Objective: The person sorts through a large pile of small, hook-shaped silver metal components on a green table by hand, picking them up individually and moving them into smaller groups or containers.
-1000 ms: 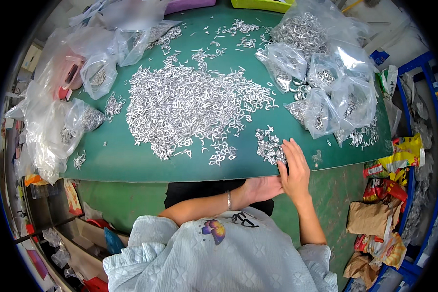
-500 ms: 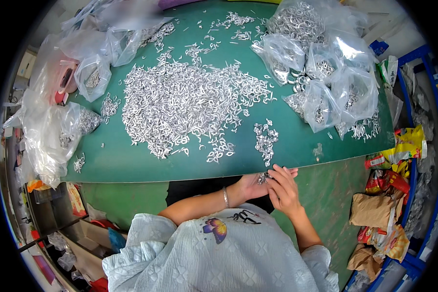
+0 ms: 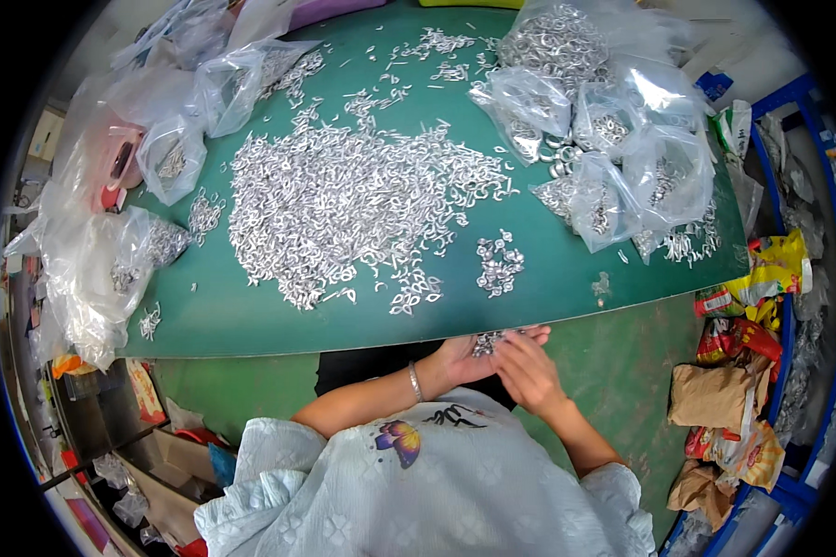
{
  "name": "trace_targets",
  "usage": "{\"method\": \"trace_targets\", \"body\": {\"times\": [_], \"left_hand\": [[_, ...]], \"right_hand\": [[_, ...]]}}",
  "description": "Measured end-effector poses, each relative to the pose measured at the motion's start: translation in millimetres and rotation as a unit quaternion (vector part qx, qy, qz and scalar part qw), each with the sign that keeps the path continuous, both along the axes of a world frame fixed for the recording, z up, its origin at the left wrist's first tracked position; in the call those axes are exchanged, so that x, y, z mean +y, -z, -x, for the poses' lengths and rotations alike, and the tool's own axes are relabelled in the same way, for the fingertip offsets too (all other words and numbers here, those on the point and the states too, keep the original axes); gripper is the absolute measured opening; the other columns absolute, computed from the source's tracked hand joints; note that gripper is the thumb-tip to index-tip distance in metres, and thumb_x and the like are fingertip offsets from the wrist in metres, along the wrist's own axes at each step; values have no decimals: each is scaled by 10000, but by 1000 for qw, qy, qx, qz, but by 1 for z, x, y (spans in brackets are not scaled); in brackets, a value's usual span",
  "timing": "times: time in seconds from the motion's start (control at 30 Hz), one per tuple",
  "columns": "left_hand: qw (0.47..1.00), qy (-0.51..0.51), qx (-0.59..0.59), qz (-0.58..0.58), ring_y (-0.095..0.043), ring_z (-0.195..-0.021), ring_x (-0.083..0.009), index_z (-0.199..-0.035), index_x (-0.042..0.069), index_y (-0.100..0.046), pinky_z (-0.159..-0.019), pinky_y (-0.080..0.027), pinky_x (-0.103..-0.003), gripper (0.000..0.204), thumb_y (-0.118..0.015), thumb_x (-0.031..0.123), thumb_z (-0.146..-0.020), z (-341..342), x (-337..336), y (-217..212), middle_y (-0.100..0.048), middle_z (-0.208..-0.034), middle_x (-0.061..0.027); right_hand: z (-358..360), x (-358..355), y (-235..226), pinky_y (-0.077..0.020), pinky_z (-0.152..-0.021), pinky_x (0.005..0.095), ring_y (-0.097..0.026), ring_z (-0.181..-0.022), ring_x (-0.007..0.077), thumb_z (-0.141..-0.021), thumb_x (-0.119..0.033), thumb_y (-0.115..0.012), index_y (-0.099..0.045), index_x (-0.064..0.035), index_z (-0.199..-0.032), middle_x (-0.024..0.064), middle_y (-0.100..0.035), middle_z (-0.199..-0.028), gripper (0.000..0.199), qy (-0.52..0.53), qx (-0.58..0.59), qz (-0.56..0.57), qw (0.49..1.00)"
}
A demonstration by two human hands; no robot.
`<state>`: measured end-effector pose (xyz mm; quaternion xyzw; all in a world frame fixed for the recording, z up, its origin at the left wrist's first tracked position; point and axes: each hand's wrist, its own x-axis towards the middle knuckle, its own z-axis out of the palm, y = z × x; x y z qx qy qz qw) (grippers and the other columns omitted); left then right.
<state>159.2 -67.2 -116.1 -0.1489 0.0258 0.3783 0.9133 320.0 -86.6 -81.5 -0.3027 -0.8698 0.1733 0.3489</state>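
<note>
Green table (image 3: pixel 251 320), the largest surface, curved by the lens and filling the upper half of the view. At its centre lies a broad loose heap of small silvery metal parts (image 3: pixel 353 204), spread flat and thinning toward the edges.

Clear plastic bags, right side (image 3: pixel 622 139): a cluster of several, crumpled and overlapping, each partly filled with the same silvery parts; some parts spill onto the table at the cluster's lower edge. Clear plastic bags, left side (image 3: pixel 102 269): a looser group along the left rim, mostly slack film with small amounts of parts in the bottoms; one encloses a pink object (image 3: pixel 116 167) whose kind cannot be told.

Right of the table, against a blue frame (image 3: pixel 790 325), stand brown paper bags (image 3: pixel 715 399) and coloured snack packets (image 3: pixel 771 269); their contents are not visible.

Small pile of parts (image 3: pixel 499 265), set apart from the main heap, near the front edge of the table.

Left hand (image 3: pixel 469 357), palm up and cupped just below the front table edge, a bracelet at the wrist; it cradles a handful of silvery parts (image 3: pixel 486 343). Right hand (image 3: pixel 529 371), just beside and touching the left, fingers bent over the cupped palm; whether it pinches a part cannot be told.
</note>
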Motion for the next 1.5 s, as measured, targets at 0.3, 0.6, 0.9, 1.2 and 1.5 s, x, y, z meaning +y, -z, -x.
{"method": "trace_targets", "body": {"times": [0.3, 0.6, 0.9, 1.2, 1.5], "left_hand": [[979, 126, 160, 6, -650, -979, -235, -1094, -19, -614, -791, -568, -327, 261, -549, 202, -971, 13, -12, 19, -654, -1065, -126], [931, 283, 229, 24, -646, -904, -217, -978, -4, -613, -656, -564, -279, 187, -597, 179, -947, 12, 21, -93, -651, -1016, -138], [921, -7, 354, -163, -628, -936, -260, -1052, -33, -581, -899, -543, -397, 194, -550, 112, -927, -125, 226, -160, -614, -1065, -169], [869, -95, 417, -251, -343, -1379, -296, -1337, -69, -442, -1150, -255, -395, 439, -460, 141, -951, -116, 221, -184, -399, -1443, -199], [896, 312, 288, -129, -505, -1276, -248, -1286, -54, -527, -1117, -356, -381, 356, -444, 147, -1005, 42, 14, -125, -570, -1305, -155]], "right_hand": [[-9, 24, -16, -487, -860, 446, -602, -979, 350, -742, 64, -648, -686, 15, -967, 149, -636, -1027, 233, 169, 79, -97, 978], [-31, 87, -31, -447, -864, 347, -554, -1005, 238, -921, 21, -510, -552, 42, -1197, 160, -527, -1210, 280, 358, 279, -28, 891], [-19, 111, -14, -455, -767, 324, -549, -927, 224, -960, -70, -479, -498, 42, -1256, 178, -491, -1220, 317, 488, 268, -6, 830], [-17, 114, -22, -459, -783, 350, -550, -926, 261, -929, -26, -489, -531, 47, -1201, 184, -516, -1181, 285, 490, 241, -15, 838], [-1, 111, -62, -431, -987, 403, -579, -1139, 337, -899, -65, -559, -618, 8, -1149, 168, -623, -1194, 267, 1, 125, 225, 966]]}}
